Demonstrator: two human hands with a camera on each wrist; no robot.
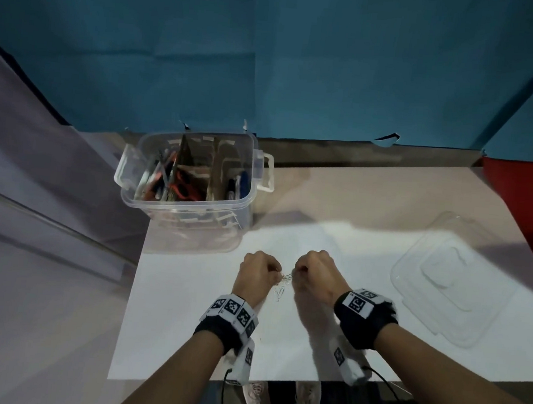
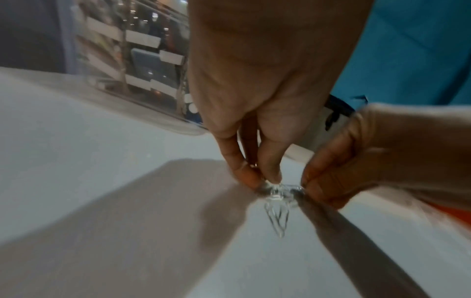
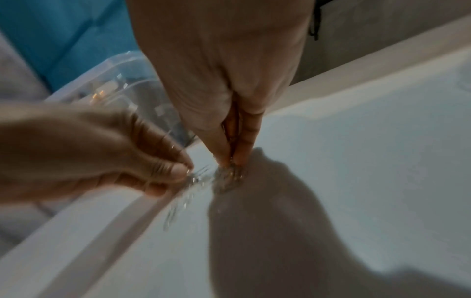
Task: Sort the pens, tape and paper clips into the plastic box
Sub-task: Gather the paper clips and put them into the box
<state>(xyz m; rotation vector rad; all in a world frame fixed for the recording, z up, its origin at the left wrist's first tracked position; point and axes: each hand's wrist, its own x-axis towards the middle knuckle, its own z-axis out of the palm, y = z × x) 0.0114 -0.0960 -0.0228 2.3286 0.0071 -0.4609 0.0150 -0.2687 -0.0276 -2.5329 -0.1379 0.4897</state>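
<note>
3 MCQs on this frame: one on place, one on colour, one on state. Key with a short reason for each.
1. Where does the box lid lie?
A. On the plastic box
B. On the table, to the right of the hands
C. In the left hand

2. What colour is the backdrop behind the table?
A. Blue
B. Yellow
C. Black

3. What are the hands doing?
A. Both rest flat on the table
B. Only the right hand holds something
C. Both pinch paper clips

Key:
1 B: the clear lid lies flat on the table, apart from the open plastic box at rear left.
2 A: blue sheeting fills the background.
3 C: the left hand and right hand each have a fingertip grip on the paper clips.
</note>
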